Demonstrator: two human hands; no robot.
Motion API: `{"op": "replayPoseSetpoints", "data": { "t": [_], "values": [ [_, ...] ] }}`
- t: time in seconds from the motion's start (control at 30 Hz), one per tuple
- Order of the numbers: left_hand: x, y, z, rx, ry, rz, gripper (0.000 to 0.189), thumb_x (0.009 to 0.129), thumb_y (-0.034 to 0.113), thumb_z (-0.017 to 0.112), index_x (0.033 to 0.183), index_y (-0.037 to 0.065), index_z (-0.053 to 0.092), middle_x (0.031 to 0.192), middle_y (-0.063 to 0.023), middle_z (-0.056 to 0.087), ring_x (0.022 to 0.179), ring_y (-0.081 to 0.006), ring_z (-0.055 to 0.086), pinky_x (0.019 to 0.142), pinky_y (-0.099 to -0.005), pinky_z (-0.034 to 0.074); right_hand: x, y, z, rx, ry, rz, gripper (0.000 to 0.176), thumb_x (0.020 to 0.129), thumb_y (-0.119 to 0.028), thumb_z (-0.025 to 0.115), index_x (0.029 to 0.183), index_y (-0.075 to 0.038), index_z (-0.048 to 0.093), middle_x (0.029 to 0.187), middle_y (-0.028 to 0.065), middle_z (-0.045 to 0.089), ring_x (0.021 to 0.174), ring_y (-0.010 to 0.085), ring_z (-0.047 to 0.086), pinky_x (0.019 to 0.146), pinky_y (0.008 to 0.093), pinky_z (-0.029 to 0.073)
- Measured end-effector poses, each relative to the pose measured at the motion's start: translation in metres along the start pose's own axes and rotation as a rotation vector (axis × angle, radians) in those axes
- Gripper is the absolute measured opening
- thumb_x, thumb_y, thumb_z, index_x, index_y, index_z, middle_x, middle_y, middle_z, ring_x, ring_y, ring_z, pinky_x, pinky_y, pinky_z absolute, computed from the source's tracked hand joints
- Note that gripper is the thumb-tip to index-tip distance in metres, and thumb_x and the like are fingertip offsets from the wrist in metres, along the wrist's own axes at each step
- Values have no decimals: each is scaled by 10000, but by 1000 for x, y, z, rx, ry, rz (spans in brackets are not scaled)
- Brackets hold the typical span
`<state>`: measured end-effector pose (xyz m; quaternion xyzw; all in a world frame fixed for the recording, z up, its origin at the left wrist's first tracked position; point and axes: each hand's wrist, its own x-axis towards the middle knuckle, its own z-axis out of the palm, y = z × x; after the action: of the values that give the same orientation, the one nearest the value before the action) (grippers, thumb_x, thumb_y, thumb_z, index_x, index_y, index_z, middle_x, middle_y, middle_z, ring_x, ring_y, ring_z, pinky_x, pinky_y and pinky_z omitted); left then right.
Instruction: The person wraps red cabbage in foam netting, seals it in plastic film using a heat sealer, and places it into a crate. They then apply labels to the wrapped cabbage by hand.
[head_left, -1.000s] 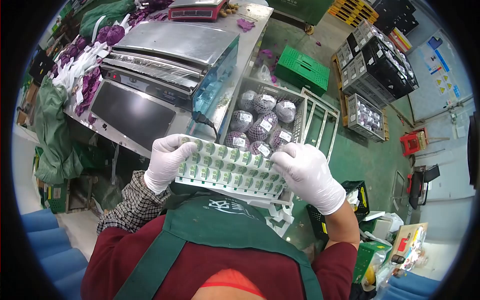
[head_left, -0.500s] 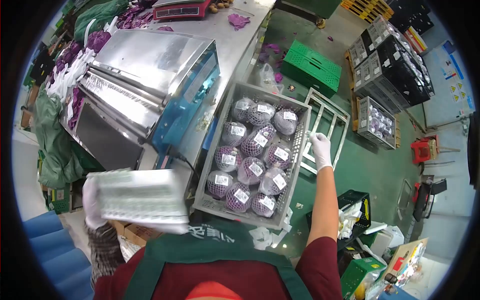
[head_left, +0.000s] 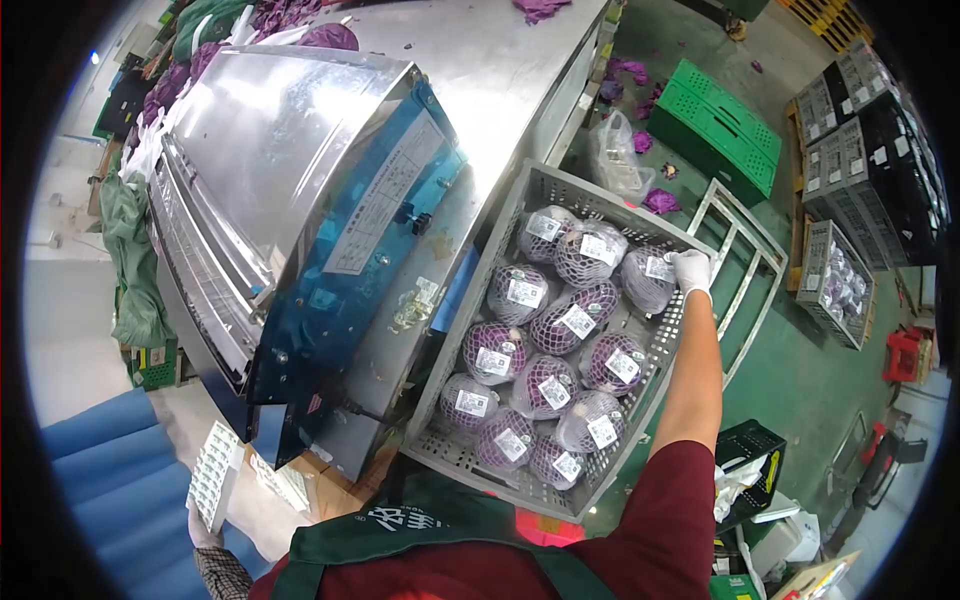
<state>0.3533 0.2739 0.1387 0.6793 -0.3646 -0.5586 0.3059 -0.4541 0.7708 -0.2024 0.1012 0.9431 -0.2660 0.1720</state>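
A grey crate (head_left: 462,345) holds several red cabbages (head_left: 553,385) in clear wrap and white netting, each with a white printed label. My gloved right hand (head_left: 692,272) is closed over the crate's upper right rim, close beside the cabbage at that corner. At the lower left, my gloved left hand (head_left: 203,527) grips a white sheet of labels (head_left: 214,475) with rows of green print, held low and tilted. Part of that hand is hidden behind the sheet. Below it lies another printed white sheet (head_left: 280,485).
A metal wrapping machine (head_left: 290,150) with a blue side panel stands on the steel table (head_left: 490,60) left of the crate. Right of it are a metal frame (head_left: 765,255), a green crate (head_left: 715,130) and stacked black crates (head_left: 870,170). Cabbage leaves litter the floor.
My left hand has carried the label sheet down and left, away from the machine's front. My right hand has come onto the crate's rim. The view has shifted, so the crate appears further right.
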Motion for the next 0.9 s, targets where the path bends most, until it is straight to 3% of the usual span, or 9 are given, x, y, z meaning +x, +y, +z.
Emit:
{"op": "replayPoseSetpoints", "data": {
  "t": [0.07, 0.2, 0.33, 0.43, 0.5, 0.57, 0.73, 0.83, 0.9],
  "values": [
    [-2, -5, -2, 2, 82, -31, 440, 949, 301, 387, 1294, 28, 400, 1280, -95, 493, 1128, -221, 512, 962, -346, 403, 0, -14, -4, -97, -18, 53, 250, 706, -280, 645, 816, -59, 684, 844, 154, 667, 823, 277, 644, 758, 360, 477],
    [-6, -10, 5, 41, -3, -20, 432, 954, 303, 376, 1279, 21, 409, 1254, -98, 513, 1106, -217, 528, 951, -345, 413, -2, -26, -4, -358, -42, 34, 300, 719, -280, 638, 933, -73, 682, 1010, 176, 630, 950, 318, 611, 844, 387, 462],
    [-3, -12, 16, 45, 16, -30, 426, 959, 305, 363, 1274, 21, 407, 1239, -104, 522, 1098, -220, 534, 941, -346, 423, 1, -39, -14, -688, -42, -143, 254, 756, -243, 608, 884, -34, 673, 974, 175, 640, 936, 314, 616, 783, 403, 487],
    [6, -19, 13, 41, -15, -62, 423, 962, 303, 357, 1275, 21, 403, 1237, -111, 520, 1098, -226, 533, 939, -350, 427, -15, -42, -5, -285, -73, -287, 177, 767, -182, 614, 824, -20, 657, 859, 143, 667, 785, 243, 649, 662, 356, 502],
    [9, -24, 12, 39, -42, -79, 420, 963, 299, 356, 1274, 21, 402, 1236, -115, 519, 1095, -228, 535, 936, -351, 432, -22, -49, 18, 484, -296, -166, 90, 759, -110, 630, 788, -24, 638, 745, 84, 644, 660, 151, 601, 580, 279, 465],
    [9, -23, 20, 43, -57, -70, 416, 963, 294, 357, 1272, 19, 403, 1233, -118, 521, 1088, -227, 540, 931, -353, 437, -45, -74, 24, 844, -288, -101, 24, 756, -36, 619, 773, -36, 635, 701, 27, 602, 607, 76, 526, 540, 213, 411],
    [-2, -18, 40, 66, -36, -55, 393, 959, 270, 367, 1248, 10, 428, 1206, -110, 545, 1067, -222, 555, 917, -349, 448, -22, -69, 69, 23, -122, -404, 334, 751, -278, 618, 940, -5, 585, 853, 220, 625, 889, 358, 609, 767, 417, 477],
    [1, -21, 32, 70, -6, -52, 389, 958, 268, 372, 1245, 13, 431, 1201, -113, 548, 1051, -218, 565, 897, -346, 461, -46, -93, 45, -365, 45, -487, 250, 735, -244, 612, 826, -11, 619, 787, 205, 638, 807, 363, 612, 730, 432, 468],
    [2, -24, 29, 76, -1, -55, 386, 956, 263, 373, 1243, 12, 433, 1193, -116, 554, 1040, -218, 572, 890, -345, 466, -42, -100, 35, -324, 49, -531, 271, 741, -264, 606, 820, -5, 599, 754, 188, 631, 775, 343, 620, 714, 419, 479]
  ]
}}
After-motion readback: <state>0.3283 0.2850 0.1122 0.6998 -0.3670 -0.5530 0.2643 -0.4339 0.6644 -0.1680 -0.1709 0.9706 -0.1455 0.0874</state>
